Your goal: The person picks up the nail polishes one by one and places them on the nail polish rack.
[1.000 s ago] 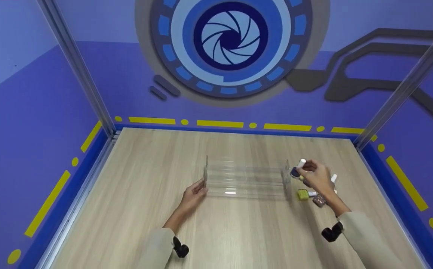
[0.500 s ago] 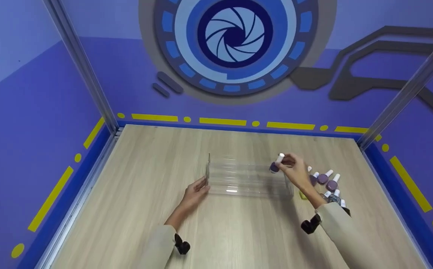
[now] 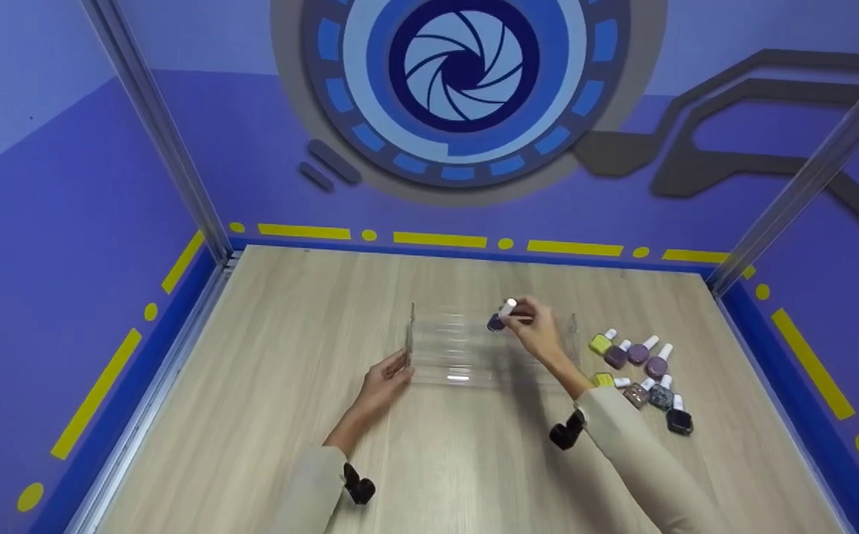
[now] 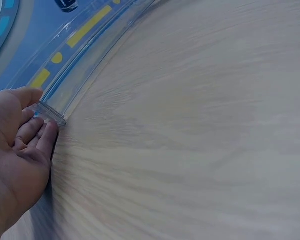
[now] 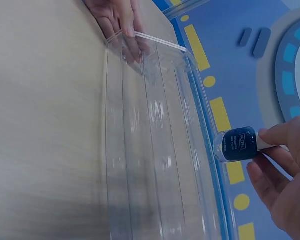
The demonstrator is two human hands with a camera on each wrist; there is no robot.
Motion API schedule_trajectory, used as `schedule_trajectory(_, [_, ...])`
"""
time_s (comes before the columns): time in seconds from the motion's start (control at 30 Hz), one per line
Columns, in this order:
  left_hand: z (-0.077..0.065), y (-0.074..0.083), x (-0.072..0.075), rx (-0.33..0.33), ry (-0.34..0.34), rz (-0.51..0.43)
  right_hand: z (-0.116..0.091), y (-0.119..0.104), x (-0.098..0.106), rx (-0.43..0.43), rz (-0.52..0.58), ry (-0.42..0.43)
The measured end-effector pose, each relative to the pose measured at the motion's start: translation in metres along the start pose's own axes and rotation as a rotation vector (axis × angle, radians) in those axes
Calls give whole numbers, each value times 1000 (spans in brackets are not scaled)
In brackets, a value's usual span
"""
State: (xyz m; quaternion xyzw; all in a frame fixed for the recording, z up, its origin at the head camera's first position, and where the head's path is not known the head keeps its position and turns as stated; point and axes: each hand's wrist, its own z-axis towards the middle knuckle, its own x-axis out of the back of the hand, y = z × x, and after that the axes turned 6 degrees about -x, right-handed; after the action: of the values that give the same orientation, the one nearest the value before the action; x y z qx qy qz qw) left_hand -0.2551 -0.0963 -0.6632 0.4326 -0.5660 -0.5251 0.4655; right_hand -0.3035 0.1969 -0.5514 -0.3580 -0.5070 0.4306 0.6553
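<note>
A clear tiered plastic rack (image 3: pixel 459 348) stands on the wooden table. My left hand (image 3: pixel 387 380) grips its left end panel, thumb on one side and fingers on the other; the left wrist view shows the hand (image 4: pixel 22 145) at the panel's corner. My right hand (image 3: pixel 537 330) pinches a bottle of dark blue nail polish (image 3: pixel 496 322) by its white cap, over the rear part of the rack. In the right wrist view the nail polish (image 5: pixel 237 145) tilts with its glass base toward the rack's top edge, and its label faces the camera.
To the right of the rack lie several more nail polish bottles, among them a yellow one (image 3: pixel 600 343), a purple one (image 3: pixel 656 366) and a black one (image 3: pixel 679 421). Blue printed walls (image 3: pixel 459 215) enclose the table's back and sides.
My right hand has carried the dark blue nail polish left, from beside the rack's right end to above its middle. My left hand keeps its grip on the left end.
</note>
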Motion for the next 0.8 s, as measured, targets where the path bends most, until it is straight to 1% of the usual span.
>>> schedule_trajectory(0.07, [0, 1, 0, -4, 0, 0, 4, -3, -7, 7, 19, -10])
schedule_trajectory(0.2, [-1, 1, 1, -4, -12, -27, 9, -9, -20, -14, 28, -29])
schedule_trajectory(0.33, [-2, 0, 3, -18, -26, -47, 11, -11, -35, 2, 25, -21])
schedule_trajectory(0.47, [-3, 0, 5, -32, -17, -41, 12, -11, -52, 8, 76, -25])
schedule_trajectory(0.5, [-4, 0, 5, -24, -13, -48, 12, -10, -55, 8, 95, -28])
schedule_trajectory(0.57, [-3, 0, 5, -29, -13, -48, 13, -10, -61, 1, 123, -31])
schedule_trajectory(0.7, [-1, -1, 3, -24, -11, -59, 14, -8, -70, 6, 106, -13])
schedule_trajectory(0.8, [1, -2, 1, -42, 0, -65, 15, -3, -76, 24, 85, -14])
